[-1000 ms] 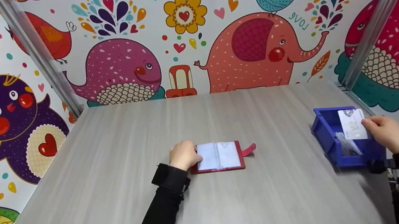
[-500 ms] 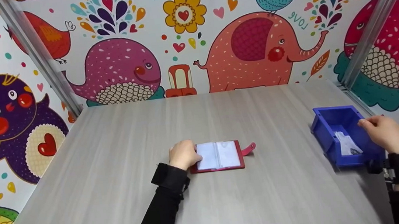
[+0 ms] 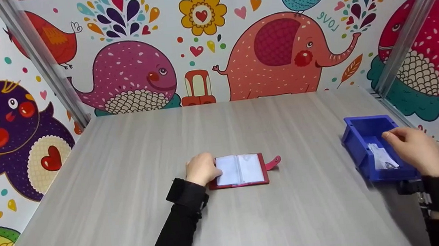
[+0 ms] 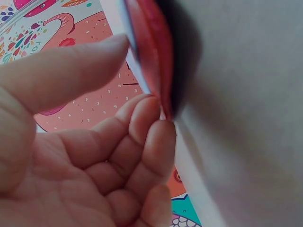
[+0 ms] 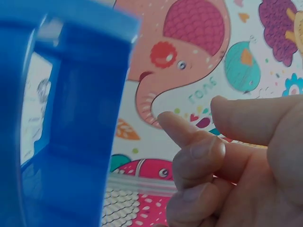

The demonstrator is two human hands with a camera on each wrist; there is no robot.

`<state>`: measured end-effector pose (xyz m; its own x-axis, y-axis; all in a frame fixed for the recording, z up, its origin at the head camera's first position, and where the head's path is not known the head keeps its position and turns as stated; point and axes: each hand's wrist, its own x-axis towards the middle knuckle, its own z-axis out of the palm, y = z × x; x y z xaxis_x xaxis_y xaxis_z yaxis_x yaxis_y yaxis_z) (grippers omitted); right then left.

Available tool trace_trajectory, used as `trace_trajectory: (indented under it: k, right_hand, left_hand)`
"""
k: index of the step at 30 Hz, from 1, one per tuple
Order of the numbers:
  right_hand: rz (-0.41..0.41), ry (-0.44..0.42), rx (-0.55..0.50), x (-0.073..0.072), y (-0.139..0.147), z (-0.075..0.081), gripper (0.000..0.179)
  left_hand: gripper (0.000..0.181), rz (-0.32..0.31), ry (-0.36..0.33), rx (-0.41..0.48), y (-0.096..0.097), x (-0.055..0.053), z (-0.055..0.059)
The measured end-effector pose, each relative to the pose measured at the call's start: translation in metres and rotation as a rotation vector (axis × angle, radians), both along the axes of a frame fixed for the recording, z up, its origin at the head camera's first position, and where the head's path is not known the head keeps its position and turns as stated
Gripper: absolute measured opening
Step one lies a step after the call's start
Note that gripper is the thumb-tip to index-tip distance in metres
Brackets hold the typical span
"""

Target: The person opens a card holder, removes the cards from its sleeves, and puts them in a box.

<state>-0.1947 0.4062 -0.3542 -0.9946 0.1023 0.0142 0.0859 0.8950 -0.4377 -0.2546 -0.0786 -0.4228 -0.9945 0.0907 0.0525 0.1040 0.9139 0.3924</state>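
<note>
A red card holder [image 3: 265, 169] lies spread on the table, showing clear sleeves [image 3: 228, 171] and a pink snap strap [image 3: 274, 163]. My left hand [image 3: 202, 169] grips its left edge. In the left wrist view, the thumb of this hand [image 4: 94, 142] lies on the sleeve side and the fingertips meet the red cover's edge [image 4: 158, 52]. My right hand [image 3: 420, 151] hovers over the right side of a blue bin [image 3: 388, 175]. Nothing is between its thumb and index finger in the right wrist view; the other fingers curl loosely. Whitish cards [image 3: 381, 157] lie inside the bin.
The bin stands near the right edge of the grey table [image 3: 306, 211], close to the side wall. Cartoon-printed walls [image 3: 195, 52] border the table at the back and both sides. A metal post [image 3: 413, 25] rises at the back right corner.
The white VIP card that my right hand held over the bin has left its fingers; the bin holds whitish cards. That hand has shifted slightly left. My left hand keeps its place.
</note>
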Motion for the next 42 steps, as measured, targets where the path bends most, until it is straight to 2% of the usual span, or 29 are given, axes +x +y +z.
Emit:
trace_trajectory:
  k: [12, 17, 27, 36, 42]
  right_hand:
    - [0.121, 0.162, -0.003, 0.005, -0.044, 0.005, 0.052]
    - [0.156, 0.191, -0.019, 0.003, -0.059, 0.006, 0.051]
    - [0.246, 0.247, -0.032, -0.001, -0.096, 0.003, 0.039]
    - [0.376, 0.296, -0.056, -0.015, -0.146, -0.011, 0.023]
    - [0.455, 0.266, -0.055, -0.025, -0.182, -0.025, 0.020]
  left_hand:
    - [0.017, 0.007, 0.006, 0.010, -0.001, 0.000, 0.000]
    - [0.020, 0.008, 0.002, 0.015, 0.000, 0.000, -0.001]
    - [0.023, -0.002, 0.012, -0.014, -0.001, -0.001, 0.000]
    - [0.017, 0.000, 0.007, -0.012, -0.001, -0.001, -0.001]
    - [0.019, -0.002, 0.005, -0.012, 0.000, -0.001, 0.000]
